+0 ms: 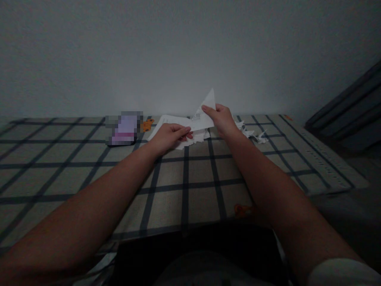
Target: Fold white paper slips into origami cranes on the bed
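Note:
Between my two hands is a white sheet of paper (pixel 206 117) with faint print, folded or torn to a point at its top. My right hand (pixel 222 117) pinches its right side, thumb on the near face. At its lower left corner, my left hand (pixel 171 137) has thumb and fingers closed on the paper. Beneath and behind my left hand lie more printed paper (pixel 171 119) and torn paper pieces (pixel 201 137) with jagged edges. Further scraps of torn paper (pixel 258 137) lie on the cloth to the right of my right hand.
A checked tablecloth (pixel 166 194) covers the table, which meets a plain wall (pixel 190 51). To the left lies a phone-like object (pixel 125 129), its screen lit and blurred. Orange printed figures (pixel 148 125) mark the cloth. A dark slatted object (pixel 348 99) stands at the right.

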A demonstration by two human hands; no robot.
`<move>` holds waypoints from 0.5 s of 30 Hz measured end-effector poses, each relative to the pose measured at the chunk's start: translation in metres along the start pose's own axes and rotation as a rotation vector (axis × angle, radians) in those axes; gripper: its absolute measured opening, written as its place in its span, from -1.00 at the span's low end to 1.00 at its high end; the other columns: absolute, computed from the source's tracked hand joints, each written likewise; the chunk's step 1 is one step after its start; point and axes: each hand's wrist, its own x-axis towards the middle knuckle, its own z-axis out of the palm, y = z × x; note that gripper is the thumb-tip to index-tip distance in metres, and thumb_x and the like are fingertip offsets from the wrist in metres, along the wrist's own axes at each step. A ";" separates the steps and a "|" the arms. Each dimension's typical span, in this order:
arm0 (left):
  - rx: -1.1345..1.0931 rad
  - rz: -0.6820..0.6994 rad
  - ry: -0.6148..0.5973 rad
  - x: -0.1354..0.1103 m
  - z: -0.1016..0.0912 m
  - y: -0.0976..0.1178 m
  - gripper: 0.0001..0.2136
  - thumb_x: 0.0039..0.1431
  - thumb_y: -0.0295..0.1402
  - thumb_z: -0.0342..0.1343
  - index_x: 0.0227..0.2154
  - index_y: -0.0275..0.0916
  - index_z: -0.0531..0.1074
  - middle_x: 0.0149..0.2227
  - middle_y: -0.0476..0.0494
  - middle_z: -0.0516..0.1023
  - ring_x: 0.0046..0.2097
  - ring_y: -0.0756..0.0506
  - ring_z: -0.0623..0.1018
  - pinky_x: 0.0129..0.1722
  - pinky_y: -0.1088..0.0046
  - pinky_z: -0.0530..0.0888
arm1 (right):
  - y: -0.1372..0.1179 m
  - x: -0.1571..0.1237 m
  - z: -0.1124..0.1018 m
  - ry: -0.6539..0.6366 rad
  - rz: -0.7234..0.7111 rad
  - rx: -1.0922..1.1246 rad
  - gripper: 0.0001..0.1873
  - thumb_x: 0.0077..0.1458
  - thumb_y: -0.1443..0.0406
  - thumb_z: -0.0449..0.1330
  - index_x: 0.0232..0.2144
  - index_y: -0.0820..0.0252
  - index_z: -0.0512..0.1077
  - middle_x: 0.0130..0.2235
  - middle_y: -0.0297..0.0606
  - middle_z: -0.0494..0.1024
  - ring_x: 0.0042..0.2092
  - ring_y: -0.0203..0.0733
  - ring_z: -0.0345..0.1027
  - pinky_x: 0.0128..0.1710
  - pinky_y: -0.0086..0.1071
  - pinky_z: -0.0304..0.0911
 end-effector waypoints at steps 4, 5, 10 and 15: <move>-0.074 0.005 0.004 0.001 0.001 -0.003 -0.58 0.07 0.08 0.29 -0.42 -0.26 0.61 -0.38 -0.25 0.67 -0.42 -0.04 0.50 -0.39 0.44 0.40 | 0.002 0.001 -0.001 0.000 0.049 0.024 -0.60 -0.03 0.00 0.36 -0.37 0.19 0.42 -0.35 -0.24 0.55 -0.32 -0.22 0.43 -0.33 -0.36 0.34; -0.085 0.012 0.002 0.001 0.002 -0.003 -0.57 0.07 0.09 0.28 -0.43 -0.25 0.60 -0.39 -0.24 0.66 -0.41 -0.05 0.50 -0.37 0.43 0.41 | 0.002 0.001 -0.001 -0.006 0.057 0.026 -0.60 -0.02 0.00 0.36 -0.38 0.19 0.41 -0.35 -0.24 0.54 -0.32 -0.21 0.43 -0.33 -0.35 0.35; -0.102 0.110 0.023 0.000 0.001 -0.001 -0.58 0.16 0.05 0.21 -0.57 -0.22 0.50 -0.54 -0.13 0.54 -0.48 -0.02 0.44 -0.39 0.44 0.39 | 0.005 0.003 -0.002 -0.004 0.061 0.016 -0.60 -0.01 -0.01 0.35 -0.37 0.19 0.42 -0.36 -0.23 0.54 -0.32 -0.20 0.45 -0.31 -0.33 0.36; -0.147 0.228 0.206 0.007 -0.007 -0.004 -0.57 0.21 -0.03 0.14 -0.66 -0.19 0.35 -0.61 -0.03 0.36 -0.52 0.00 0.35 -0.41 0.45 0.33 | 0.006 0.005 -0.003 0.021 0.067 0.119 -0.63 -0.03 0.05 0.38 -0.34 0.20 0.45 -0.32 -0.21 0.58 -0.31 -0.21 0.46 -0.30 -0.35 0.36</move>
